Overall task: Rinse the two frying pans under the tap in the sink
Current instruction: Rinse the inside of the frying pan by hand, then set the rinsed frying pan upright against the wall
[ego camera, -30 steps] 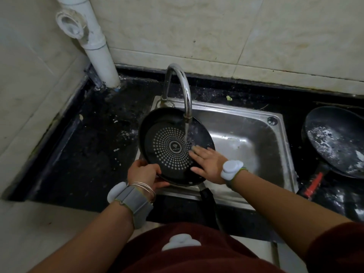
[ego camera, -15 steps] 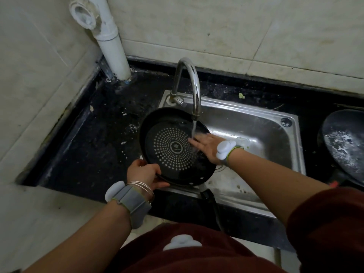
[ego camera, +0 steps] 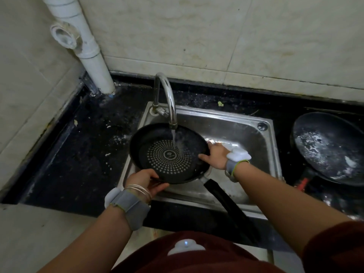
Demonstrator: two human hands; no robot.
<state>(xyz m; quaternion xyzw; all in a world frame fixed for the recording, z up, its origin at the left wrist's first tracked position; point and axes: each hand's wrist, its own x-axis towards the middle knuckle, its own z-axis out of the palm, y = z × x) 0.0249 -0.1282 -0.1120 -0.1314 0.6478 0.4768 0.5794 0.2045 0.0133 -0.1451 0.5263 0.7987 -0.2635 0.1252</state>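
A black frying pan (ego camera: 153, 148) with a dotted pattern on its face is held tilted over the steel sink (ego camera: 236, 131), its black handle (ego camera: 230, 207) pointing toward me. Water runs from the chrome tap (ego camera: 167, 99) onto the pan's middle. My left hand (ego camera: 144, 181) grips the pan's near rim. My right hand (ego camera: 215, 155) rests on the pan's right rim, fingers curled over the edge. A second black frying pan (ego camera: 331, 148), smeared with white residue, lies on the counter to the right of the sink.
A black stone counter (ego camera: 82, 154) surrounds the sink, speckled with white crumbs. A white drain pipe (ego camera: 86, 46) stands in the back left corner. Tiled walls close off the back and left. A red-tipped handle (ego camera: 301, 184) lies by the second pan.
My right hand has slid from the pan's face to its right rim. The pan now sits further under the tap, and the stream hits its middle.
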